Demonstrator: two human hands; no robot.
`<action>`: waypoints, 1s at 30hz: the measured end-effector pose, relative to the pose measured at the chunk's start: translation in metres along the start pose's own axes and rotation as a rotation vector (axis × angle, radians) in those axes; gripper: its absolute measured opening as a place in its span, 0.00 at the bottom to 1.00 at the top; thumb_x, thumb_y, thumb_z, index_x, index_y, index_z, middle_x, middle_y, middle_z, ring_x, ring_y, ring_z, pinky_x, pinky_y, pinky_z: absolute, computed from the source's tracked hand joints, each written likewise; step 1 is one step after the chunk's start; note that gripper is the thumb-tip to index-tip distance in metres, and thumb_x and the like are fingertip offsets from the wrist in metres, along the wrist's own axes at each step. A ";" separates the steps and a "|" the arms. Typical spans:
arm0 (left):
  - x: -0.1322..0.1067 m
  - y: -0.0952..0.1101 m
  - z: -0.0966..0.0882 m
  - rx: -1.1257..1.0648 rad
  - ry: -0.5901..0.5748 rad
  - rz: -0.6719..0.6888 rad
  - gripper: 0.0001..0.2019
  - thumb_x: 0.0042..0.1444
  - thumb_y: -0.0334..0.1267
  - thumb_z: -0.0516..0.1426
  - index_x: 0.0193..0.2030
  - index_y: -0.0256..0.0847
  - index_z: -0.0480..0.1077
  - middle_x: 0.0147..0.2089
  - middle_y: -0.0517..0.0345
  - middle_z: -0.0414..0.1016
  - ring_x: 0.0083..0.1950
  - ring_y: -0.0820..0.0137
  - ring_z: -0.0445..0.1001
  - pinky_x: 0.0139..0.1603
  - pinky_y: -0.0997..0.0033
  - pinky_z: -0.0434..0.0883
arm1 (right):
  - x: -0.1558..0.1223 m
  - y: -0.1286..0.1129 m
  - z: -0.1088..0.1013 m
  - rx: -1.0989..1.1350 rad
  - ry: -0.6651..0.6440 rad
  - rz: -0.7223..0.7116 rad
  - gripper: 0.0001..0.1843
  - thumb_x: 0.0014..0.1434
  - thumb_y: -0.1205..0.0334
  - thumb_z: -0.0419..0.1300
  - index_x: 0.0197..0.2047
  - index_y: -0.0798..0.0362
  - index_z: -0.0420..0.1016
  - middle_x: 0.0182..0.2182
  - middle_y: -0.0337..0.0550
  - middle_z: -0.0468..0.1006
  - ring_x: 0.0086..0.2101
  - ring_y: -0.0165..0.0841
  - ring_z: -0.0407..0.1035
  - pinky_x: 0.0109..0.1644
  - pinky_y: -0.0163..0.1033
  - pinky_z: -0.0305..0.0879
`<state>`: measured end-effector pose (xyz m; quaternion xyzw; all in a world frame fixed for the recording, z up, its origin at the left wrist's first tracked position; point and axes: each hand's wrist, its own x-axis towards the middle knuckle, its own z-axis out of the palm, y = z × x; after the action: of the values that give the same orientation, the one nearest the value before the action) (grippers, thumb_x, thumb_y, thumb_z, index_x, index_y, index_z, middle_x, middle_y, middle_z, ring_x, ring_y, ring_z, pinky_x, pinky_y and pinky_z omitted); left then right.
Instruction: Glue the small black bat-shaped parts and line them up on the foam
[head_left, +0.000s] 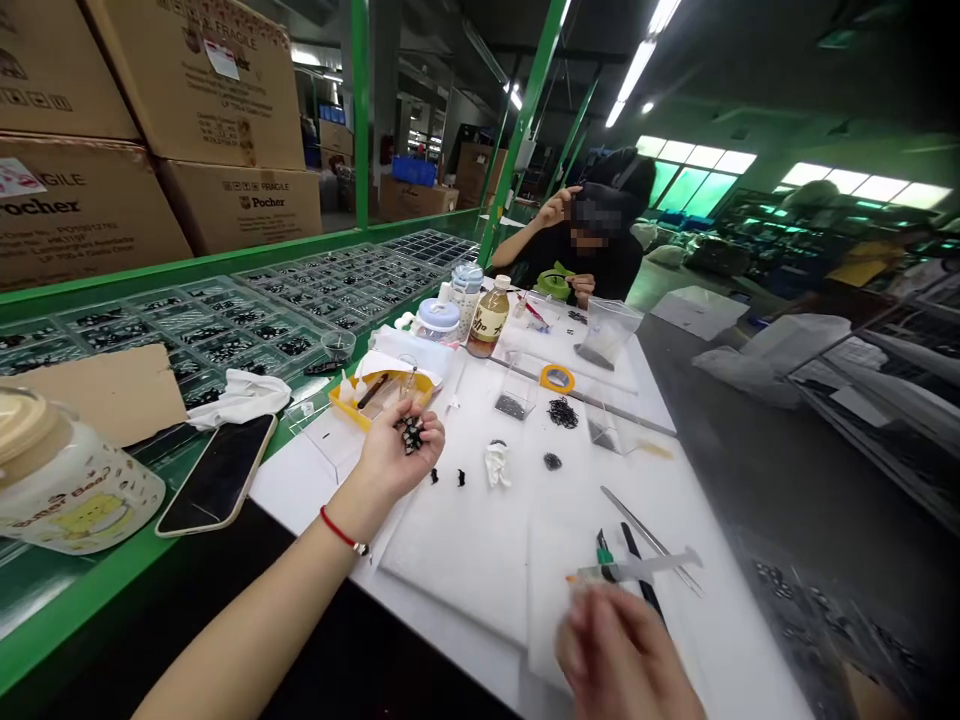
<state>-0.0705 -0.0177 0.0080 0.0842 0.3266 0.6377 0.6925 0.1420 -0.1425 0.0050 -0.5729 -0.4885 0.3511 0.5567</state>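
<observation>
My left hand is cupped palm up over the near left part of the white work surface. Its curled fingers hold a small heap of black parts. My right hand, smeared by motion, is at the lower right with its fingers pinched at a translucent syringe with an orange tip. Under and beside the syringe lie metal tweezers, a black tool and a green-tipped tool. Two small black parts and a crumpled white piece lie right of my left hand.
Farther back are a yellow tray, an orange tape roll, a drink bottle and black parts in piles. A phone and large jar stand left. Across the table sits a co-worker.
</observation>
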 end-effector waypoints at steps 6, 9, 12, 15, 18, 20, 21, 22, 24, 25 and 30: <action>-0.038 0.010 -0.008 -0.248 0.066 -0.091 0.07 0.62 0.36 0.54 0.41 0.35 0.68 0.32 0.61 0.70 0.24 0.79 0.67 0.20 0.80 0.67 | 0.041 0.000 0.097 -0.534 -0.252 -0.205 0.18 0.56 0.62 0.58 0.50 0.54 0.73 0.51 0.56 0.69 0.53 0.48 0.61 0.55 0.54 0.60; -0.049 0.014 -0.013 -0.231 0.095 -0.118 0.07 0.63 0.34 0.53 0.35 0.34 0.66 0.27 0.65 0.65 0.20 0.83 0.62 0.13 0.85 0.58 | 0.044 0.004 0.122 -0.655 -0.264 -0.235 0.13 0.56 0.71 0.56 0.43 0.54 0.77 0.45 0.56 0.72 0.50 0.50 0.62 0.53 0.56 0.59; -0.053 0.011 -0.020 -0.163 0.115 -0.112 0.14 0.66 0.30 0.46 0.29 0.34 0.64 0.25 0.63 0.61 0.19 0.83 0.61 0.11 0.88 0.54 | 0.041 0.008 0.131 -0.740 -0.227 -0.229 0.16 0.55 0.79 0.50 0.34 0.56 0.78 0.37 0.55 0.74 0.44 0.46 0.64 0.48 0.50 0.63; -0.051 0.007 -0.028 -0.104 0.123 -0.141 0.14 0.65 0.30 0.45 0.29 0.33 0.65 0.25 0.62 0.58 0.18 0.82 0.60 0.09 0.88 0.54 | 0.038 0.011 0.134 -0.793 -0.186 -0.216 0.20 0.51 0.84 0.46 0.31 0.58 0.76 0.33 0.54 0.74 0.39 0.43 0.66 0.44 0.46 0.64; -0.049 0.003 -0.033 -0.064 0.135 -0.173 0.13 0.64 0.30 0.46 0.29 0.33 0.65 0.25 0.61 0.58 0.17 0.82 0.60 0.08 0.87 0.53 | 0.039 0.015 0.134 -0.812 -0.155 -0.206 0.21 0.47 0.86 0.47 0.30 0.57 0.75 0.32 0.52 0.74 0.37 0.41 0.67 0.42 0.43 0.64; -0.049 0.002 -0.035 -0.052 0.133 -0.189 0.13 0.64 0.29 0.45 0.29 0.32 0.65 0.25 0.61 0.59 0.18 0.82 0.60 0.08 0.88 0.52 | 0.040 0.017 0.132 -0.806 -0.135 -0.199 0.22 0.44 0.88 0.46 0.30 0.57 0.75 0.32 0.51 0.74 0.37 0.40 0.67 0.41 0.41 0.65; -0.048 0.002 -0.036 -0.046 0.128 -0.198 0.13 0.63 0.27 0.45 0.29 0.32 0.65 0.25 0.60 0.60 0.18 0.82 0.60 0.09 0.88 0.53 | 0.041 0.018 0.130 -0.796 -0.127 -0.198 0.23 0.44 0.88 0.46 0.30 0.58 0.75 0.33 0.51 0.74 0.36 0.39 0.68 0.40 0.40 0.65; -0.048 0.001 -0.037 -0.037 0.133 -0.201 0.13 0.63 0.27 0.45 0.30 0.32 0.65 0.25 0.59 0.61 0.19 0.82 0.61 0.10 0.88 0.54 | 0.042 0.018 0.127 -0.779 -0.124 -0.203 0.23 0.43 0.89 0.45 0.31 0.58 0.75 0.33 0.51 0.74 0.36 0.38 0.68 0.40 0.39 0.66; -0.048 -0.002 -0.039 -0.008 0.153 -0.188 0.12 0.64 0.27 0.45 0.31 0.31 0.66 0.26 0.57 0.63 0.20 0.80 0.63 0.12 0.87 0.56 | 0.045 0.018 0.122 -0.734 -0.129 -0.228 0.23 0.46 0.88 0.46 0.33 0.57 0.74 0.33 0.48 0.74 0.35 0.34 0.69 0.40 0.35 0.66; -0.048 -0.005 -0.039 0.010 0.166 -0.175 0.12 0.64 0.28 0.46 0.32 0.31 0.66 0.26 0.57 0.65 0.21 0.79 0.65 0.12 0.86 0.58 | 0.046 0.017 0.119 -0.713 -0.133 -0.245 0.22 0.47 0.87 0.46 0.34 0.57 0.74 0.34 0.47 0.74 0.36 0.33 0.69 0.41 0.34 0.66; -0.047 -0.022 -0.044 0.046 0.166 -0.178 0.08 0.63 0.37 0.53 0.35 0.34 0.67 0.27 0.64 0.66 0.20 0.81 0.63 0.14 0.83 0.58 | 0.044 0.025 0.111 -0.683 -0.165 -0.335 0.16 0.56 0.79 0.47 0.37 0.57 0.73 0.35 0.49 0.73 0.39 0.40 0.67 0.45 0.43 0.63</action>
<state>-0.0756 -0.0783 -0.0211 0.0177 0.4036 0.5706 0.7150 0.0531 -0.0656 -0.0280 -0.6075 -0.7071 0.1175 0.3423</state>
